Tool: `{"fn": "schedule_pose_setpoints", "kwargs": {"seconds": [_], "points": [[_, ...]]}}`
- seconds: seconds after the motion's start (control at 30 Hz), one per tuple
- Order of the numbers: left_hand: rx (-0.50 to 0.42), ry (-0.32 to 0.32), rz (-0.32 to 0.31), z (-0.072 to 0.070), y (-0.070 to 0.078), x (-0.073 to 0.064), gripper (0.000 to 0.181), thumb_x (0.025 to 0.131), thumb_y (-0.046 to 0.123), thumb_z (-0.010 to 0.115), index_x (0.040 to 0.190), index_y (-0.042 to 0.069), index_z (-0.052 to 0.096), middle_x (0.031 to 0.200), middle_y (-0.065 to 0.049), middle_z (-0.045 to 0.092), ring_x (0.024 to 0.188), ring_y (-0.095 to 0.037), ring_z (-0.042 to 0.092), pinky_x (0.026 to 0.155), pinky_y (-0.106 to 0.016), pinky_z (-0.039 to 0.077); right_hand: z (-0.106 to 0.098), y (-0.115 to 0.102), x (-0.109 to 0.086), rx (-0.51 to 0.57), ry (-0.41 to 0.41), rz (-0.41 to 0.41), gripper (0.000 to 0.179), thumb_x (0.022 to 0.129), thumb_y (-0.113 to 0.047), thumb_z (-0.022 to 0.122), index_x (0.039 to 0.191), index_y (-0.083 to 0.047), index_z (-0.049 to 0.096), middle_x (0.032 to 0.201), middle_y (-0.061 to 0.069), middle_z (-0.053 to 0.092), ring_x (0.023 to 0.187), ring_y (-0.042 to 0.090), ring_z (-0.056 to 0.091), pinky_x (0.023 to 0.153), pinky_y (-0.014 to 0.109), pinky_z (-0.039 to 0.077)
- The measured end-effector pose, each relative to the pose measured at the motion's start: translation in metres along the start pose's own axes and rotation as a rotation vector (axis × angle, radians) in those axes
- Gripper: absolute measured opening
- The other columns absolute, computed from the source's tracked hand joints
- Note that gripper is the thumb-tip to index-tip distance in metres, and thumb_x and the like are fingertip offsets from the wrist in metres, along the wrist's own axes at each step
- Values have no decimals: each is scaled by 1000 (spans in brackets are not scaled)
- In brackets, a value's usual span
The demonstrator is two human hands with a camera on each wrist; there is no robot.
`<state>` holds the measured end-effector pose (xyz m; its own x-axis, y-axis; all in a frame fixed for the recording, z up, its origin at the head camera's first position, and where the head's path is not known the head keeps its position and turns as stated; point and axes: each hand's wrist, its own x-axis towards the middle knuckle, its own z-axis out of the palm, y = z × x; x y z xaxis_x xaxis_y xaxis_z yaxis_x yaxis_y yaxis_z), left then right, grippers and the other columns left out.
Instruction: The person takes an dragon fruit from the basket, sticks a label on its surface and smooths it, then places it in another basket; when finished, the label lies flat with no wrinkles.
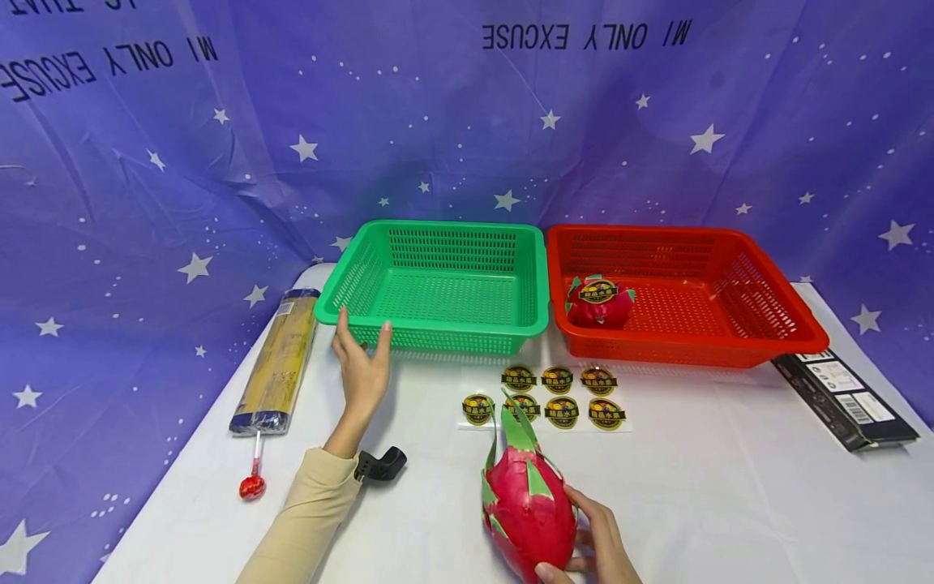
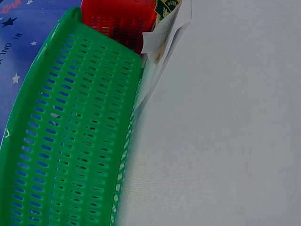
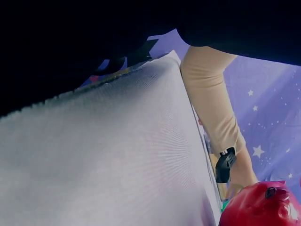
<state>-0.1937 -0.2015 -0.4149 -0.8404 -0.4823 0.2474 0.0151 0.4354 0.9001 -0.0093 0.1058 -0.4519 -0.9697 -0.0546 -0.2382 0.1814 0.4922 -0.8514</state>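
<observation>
My left hand (image 1: 365,373) is at the near left side of the green basket (image 1: 430,337), its extended fingertips at the front rim; whether they press on it I cannot tell. Low in the head view my right hand (image 1: 601,539) grips a pink-red dragon fruit (image 1: 529,511) with green scales, fingers and thumb on its right side. The fruit's blunt end (image 3: 258,207) shows in the right wrist view. Several round black-and-gold stickers (image 1: 562,411) lie on a sheet just beyond the fruit. Another dragon fruit (image 1: 601,312), bearing such a sticker, sits in the red basket (image 1: 730,345).
At the left lies a yellow wrapped pack (image 1: 276,365) with dark blue ends, and a red lollipop (image 1: 252,487) beside its near end. A flat black box (image 1: 846,401) lies at the right, partly under the red basket. A purple starred cloth (image 1: 438,122) hangs behind.
</observation>
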Motion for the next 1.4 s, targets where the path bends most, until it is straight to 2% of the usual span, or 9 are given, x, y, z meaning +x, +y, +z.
{"fn": "schedule_pose_setpoints", "kwargs": {"seconds": [0.2, 0.33, 0.6, 0.73, 0.87, 1.0, 1.17, 1.3, 1.4], "points": [[-8, -2, -1, 1, 1, -1, 81, 86, 55, 48, 146, 27, 2, 147, -17, 9, 122, -42, 36, 95, -56, 35, -7, 5, 3, -51, -8, 33, 85, 61, -51, 76, 131, -34, 31, 123, -3, 38, 98, 15, 56, 64, 17, 51], [-13, -7, -7, 1, 2, -2, 81, 86, 55, 48, 146, 27, 1, 147, -17, 9, 127, -42, 31, 99, -57, 30, -13, 2, 3, -18, -18, 11, 75, 67, -47, 74, 129, -29, 36, 124, 0, 39, 99, 15, 56, 66, 20, 52], [-32, 24, -36, 1, 8, -9, 82, 86, 51, 50, 146, 27, 0, 146, -16, 9, 132, -41, 22, 102, -58, 24, -29, -29, -6, -20, 16, -87, 52, 77, -38, 68, 121, -21, 46, 121, 4, 45, 100, 20, 57, 69, 21, 52], [-37, 69, -11, 5, 13, -14, 82, 87, 45, 54, 145, 18, 3, 145, -18, 11, 135, -36, 16, 107, -55, 16, -33, -39, -4, 41, 46, -35, 44, 76, -29, 71, 114, -18, 52, 114, 3, 53, 98, 17, 60, 71, 26, 54], [-8, 132, 36, 11, 19, -22, 79, 86, 38, 58, 142, 11, 10, 135, -22, 20, 128, -36, 22, 102, -52, 16, -40, -40, 2, 110, 49, 23, 37, 78, -23, 69, 111, -12, 56, 110, 5, 59, 96, 15, 60, 74, 28, 53], [-23, 172, 108, 16, 26, -29, 65, 85, 30, 60, 132, 5, 23, 117, -20, 28, 112, -30, 26, 94, -46, 19, -49, -36, 11, 200, 32, -20, 29, 83, -16, 63, 109, -5, 56, 104, 6, 61, 88, 10, 60, 71, 27, 53], [-57, 73, 220, 22, 31, -40, 36, 86, 19, 59, 113, 0, 43, 107, -17, 40, 103, -29, 33, 92, -43, 24, -63, -28, 26, 333, -28, -124, 27, 90, -11, 54, 109, 7, 53, 96, 7, 65, 86, 9, 63, 70, 27, 53], [-23, -97, 262, 29, 33, -50, 19, 85, 16, 60, 99, 3, 61, 100, -10, 58, 101, -26, 49, 93, -43, 33, -72, -28, 42, 519, -61, -24, 29, 92, -18, 50, 108, 6, 53, 93, 3, 65, 88, 11, 63, 76, 28, 52], [38, -259, 274, 35, 32, -56, 20, 83, 17, 62, 99, 6, 66, 101, -7, 63, 103, -25, 55, 94, -44, 38, -77, -30, 55, 620, -76, 54, 28, 93, -21, 49, 109, 2, 54, 91, 0, 64, 87, 11, 62, 79, 29, 52]]}}
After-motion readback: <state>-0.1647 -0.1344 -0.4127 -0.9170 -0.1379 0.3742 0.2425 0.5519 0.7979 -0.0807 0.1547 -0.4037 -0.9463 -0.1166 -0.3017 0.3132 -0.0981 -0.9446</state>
